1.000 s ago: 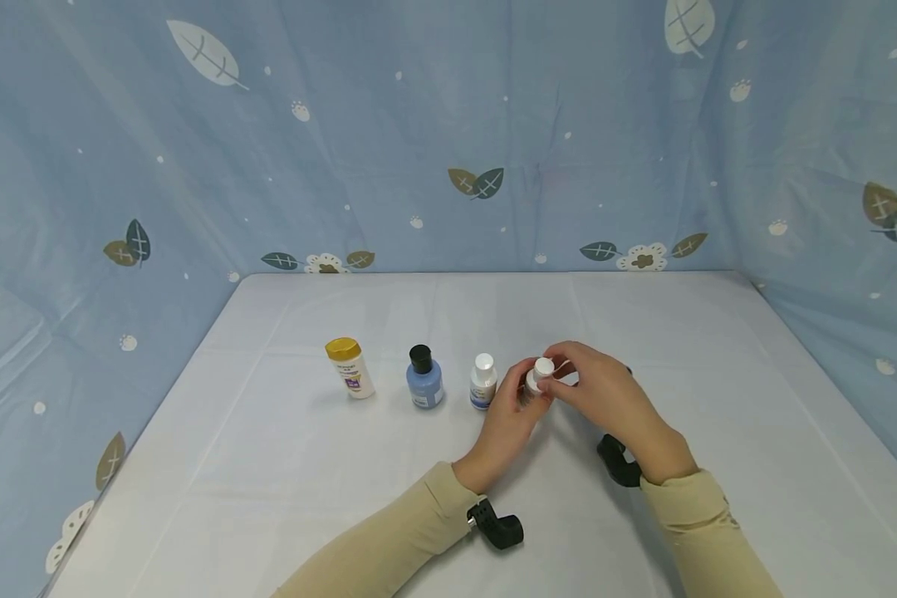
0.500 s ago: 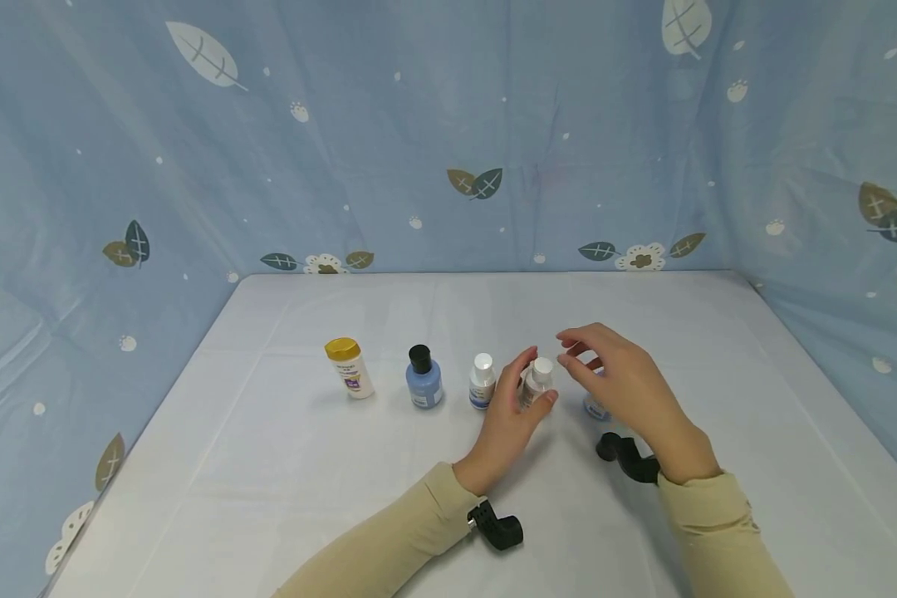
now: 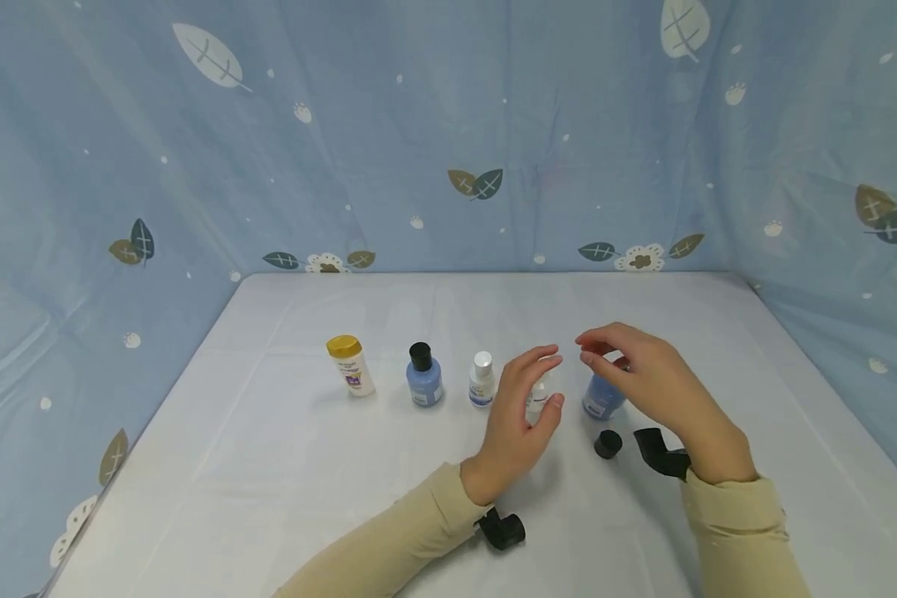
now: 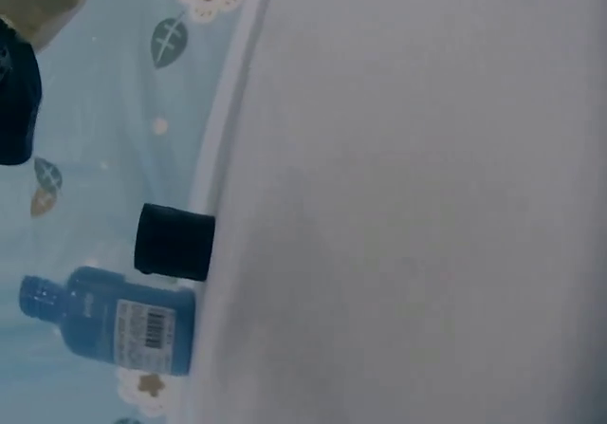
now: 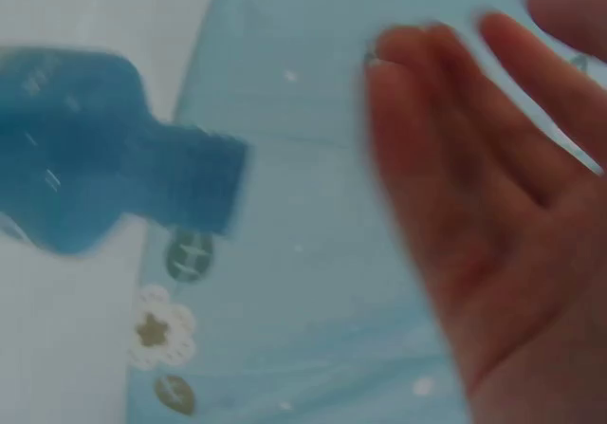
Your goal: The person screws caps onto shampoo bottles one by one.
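Note:
My left hand (image 3: 510, 433) is spread beside a small clear bottle (image 3: 538, 394), with fingers partly in front of it. Its top is hidden, and I cannot tell whether the hand touches it. My right hand (image 3: 654, 380) hovers over a blue bottle (image 3: 600, 399), fingers loosely bent, with nothing visible in them. In the right wrist view that blue bottle (image 5: 71, 149) is blurred, and its neck is bare, apart from the hand. A loose black cap (image 3: 608, 444) stands on the table in front of it, also seen as a black cap (image 4: 175, 242) in the left wrist view.
To the left stand a small white-capped bottle (image 3: 482, 380), a blue bottle with a black cap (image 3: 424, 380) and a white bottle with a yellow cap (image 3: 351, 367). All are on the white table (image 3: 284, 482). A blue patterned curtain (image 3: 389, 124) hangs behind.
My left fingers have come off the small bottle and spread. The right hand has moved away to the right, bringing the blue bottle and the loose black cap into view.

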`<state>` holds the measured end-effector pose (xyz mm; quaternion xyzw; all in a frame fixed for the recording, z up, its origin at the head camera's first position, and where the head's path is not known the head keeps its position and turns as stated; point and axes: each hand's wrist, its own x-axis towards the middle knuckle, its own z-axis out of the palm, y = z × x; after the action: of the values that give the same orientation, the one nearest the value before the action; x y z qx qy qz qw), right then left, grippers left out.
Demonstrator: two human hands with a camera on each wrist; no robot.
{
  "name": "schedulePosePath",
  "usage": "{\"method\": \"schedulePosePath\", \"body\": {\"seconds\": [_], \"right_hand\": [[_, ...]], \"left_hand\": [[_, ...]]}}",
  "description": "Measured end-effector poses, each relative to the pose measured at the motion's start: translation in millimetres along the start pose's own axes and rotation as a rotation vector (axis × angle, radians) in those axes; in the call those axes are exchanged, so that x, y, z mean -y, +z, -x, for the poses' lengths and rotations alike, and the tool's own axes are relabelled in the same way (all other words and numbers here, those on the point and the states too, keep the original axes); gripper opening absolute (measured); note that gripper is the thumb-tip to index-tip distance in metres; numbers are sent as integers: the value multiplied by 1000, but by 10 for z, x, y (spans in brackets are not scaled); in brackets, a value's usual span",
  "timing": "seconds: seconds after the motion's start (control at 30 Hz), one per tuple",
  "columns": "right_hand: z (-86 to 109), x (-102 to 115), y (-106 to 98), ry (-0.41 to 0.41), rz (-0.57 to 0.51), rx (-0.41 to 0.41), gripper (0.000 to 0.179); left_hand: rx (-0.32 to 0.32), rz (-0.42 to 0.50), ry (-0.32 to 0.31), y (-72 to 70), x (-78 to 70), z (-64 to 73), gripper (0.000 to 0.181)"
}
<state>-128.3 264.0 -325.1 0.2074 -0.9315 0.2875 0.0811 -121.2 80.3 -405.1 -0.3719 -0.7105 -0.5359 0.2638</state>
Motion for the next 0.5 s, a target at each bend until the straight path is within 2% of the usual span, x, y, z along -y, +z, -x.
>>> {"method": "schedulePosePath", "body": {"seconds": [0.07, 0.13, 0.2, 0.33, 0.5], "right_hand": [[-1, 19, -31, -11, 10, 48, 28], [10, 32, -67, -34, 19, 58, 27], [34, 29, -94, -63, 17, 18, 22], [116, -15, -109, -126, 19, -87, 18], [245, -89, -49, -97, 16, -105, 20]], "left_hand": [[11, 29, 6, -27, -41, -31, 32], [42, 71, -32, -51, -113, -63, 26], [88, 121, -113, -57, -195, -82, 21], [181, 187, -315, -8, -345, -81, 20], [229, 232, -489, 77, -387, -10, 27]]}}
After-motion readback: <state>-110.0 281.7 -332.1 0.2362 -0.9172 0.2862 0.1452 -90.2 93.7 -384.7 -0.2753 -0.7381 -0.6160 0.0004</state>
